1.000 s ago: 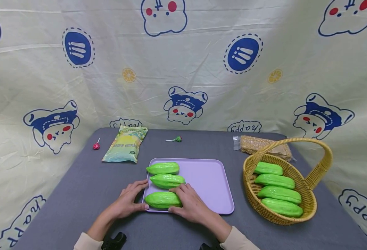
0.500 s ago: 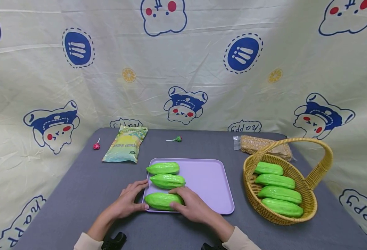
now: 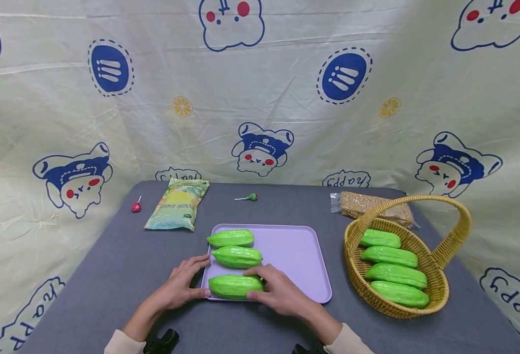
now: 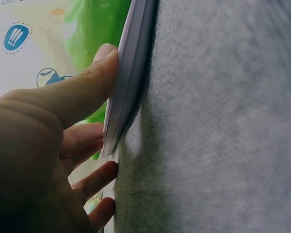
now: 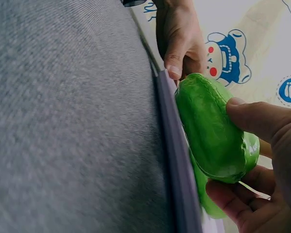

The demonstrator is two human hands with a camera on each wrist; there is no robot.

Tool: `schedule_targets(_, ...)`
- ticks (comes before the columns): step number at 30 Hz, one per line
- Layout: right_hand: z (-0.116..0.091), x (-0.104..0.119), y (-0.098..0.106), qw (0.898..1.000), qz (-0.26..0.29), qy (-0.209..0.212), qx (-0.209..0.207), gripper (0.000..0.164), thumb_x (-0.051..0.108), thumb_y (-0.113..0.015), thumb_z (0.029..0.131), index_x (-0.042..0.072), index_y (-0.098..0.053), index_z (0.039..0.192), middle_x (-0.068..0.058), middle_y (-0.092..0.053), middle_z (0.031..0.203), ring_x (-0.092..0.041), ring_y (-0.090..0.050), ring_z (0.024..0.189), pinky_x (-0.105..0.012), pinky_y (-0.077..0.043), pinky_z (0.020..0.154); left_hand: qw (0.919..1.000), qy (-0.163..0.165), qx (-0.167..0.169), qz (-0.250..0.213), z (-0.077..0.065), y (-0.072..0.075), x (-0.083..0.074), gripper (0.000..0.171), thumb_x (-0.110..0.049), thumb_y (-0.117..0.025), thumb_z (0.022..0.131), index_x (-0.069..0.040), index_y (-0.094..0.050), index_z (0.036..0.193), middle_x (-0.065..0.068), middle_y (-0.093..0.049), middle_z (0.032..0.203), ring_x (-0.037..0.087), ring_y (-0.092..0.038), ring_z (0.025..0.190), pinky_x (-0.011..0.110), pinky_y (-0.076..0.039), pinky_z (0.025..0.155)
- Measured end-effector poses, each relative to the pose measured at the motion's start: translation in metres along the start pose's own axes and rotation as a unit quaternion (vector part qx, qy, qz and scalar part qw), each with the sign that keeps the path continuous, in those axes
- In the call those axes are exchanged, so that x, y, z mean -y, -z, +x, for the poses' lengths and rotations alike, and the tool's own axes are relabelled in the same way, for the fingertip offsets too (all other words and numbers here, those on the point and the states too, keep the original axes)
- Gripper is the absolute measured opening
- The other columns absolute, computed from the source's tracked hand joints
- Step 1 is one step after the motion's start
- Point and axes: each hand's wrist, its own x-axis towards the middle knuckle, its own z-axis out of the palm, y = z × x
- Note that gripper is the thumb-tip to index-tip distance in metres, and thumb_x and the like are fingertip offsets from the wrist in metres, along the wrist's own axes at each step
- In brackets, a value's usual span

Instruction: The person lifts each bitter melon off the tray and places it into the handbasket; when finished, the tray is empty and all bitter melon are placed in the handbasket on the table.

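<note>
Three ridged green gourds lie or are held at the left side of a lilac tray (image 3: 288,260): a far gourd (image 3: 230,238), a middle gourd (image 3: 236,256) and a near gourd (image 3: 235,286). My right hand (image 3: 279,291) pinches the near gourd's right end between thumb and fingers. In the right wrist view this gourd (image 5: 211,126) stands over the tray's near rim; whether it touches the tray, I cannot tell. My left hand (image 3: 184,280) rests against the tray's left edge. In the left wrist view its thumb (image 4: 94,73) touches the rim, the fingers spread loosely.
On the right, a woven basket (image 3: 352,287) with a tall handle holds several green gourds. Behind it lies a clear bag of grain (image 3: 366,204). A yellow-green packet (image 3: 179,204), a red lollipop (image 3: 136,206) and a green lollipop (image 3: 252,196) lie toward the back.
The near gourd has shifted slightly right, with my right hand moving right along with it. My left hand, the tray and the other gourds stay in place.
</note>
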Motion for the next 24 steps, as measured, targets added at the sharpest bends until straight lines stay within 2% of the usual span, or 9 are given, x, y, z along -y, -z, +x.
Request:
schedule_targets(12, -0.019, 0.0, 0.03, 0.994, -0.017, 0.071, -0.076, 0.043, 0.025, -0.076, 0.077, 0.016, -0.062, 0.117, 0.005, -0.064, 0.107, -0.002, -0.053, 0.09, -0.026, -0.047, 0.077, 0.9999, 0.012, 0.002, 0.003, 0.001, 0.0, -0.001, 0.072, -0.035, -0.075, 0.077, -0.006, -0.048, 0.136, 0.01, -0.04, 0.147, 0.034, -0.039, 0.129, 0.053, -0.028, 0.095)
schedule_targets(24, -0.044, 0.001, 0.066, 0.984, -0.073, 0.078, -0.139, 0.047, 0.018, -0.08, 0.072, 0.014, -0.063, 0.115, 0.007, -0.064, 0.106, -0.003, -0.051, 0.09, -0.024, -0.045, 0.075, 0.9998, 0.021, 0.001, 0.001, 0.001, 0.0, -0.002, 0.072, -0.034, -0.076, 0.076, -0.006, -0.049, 0.136, 0.01, -0.041, 0.147, 0.034, -0.038, 0.129, 0.055, -0.027, 0.097)
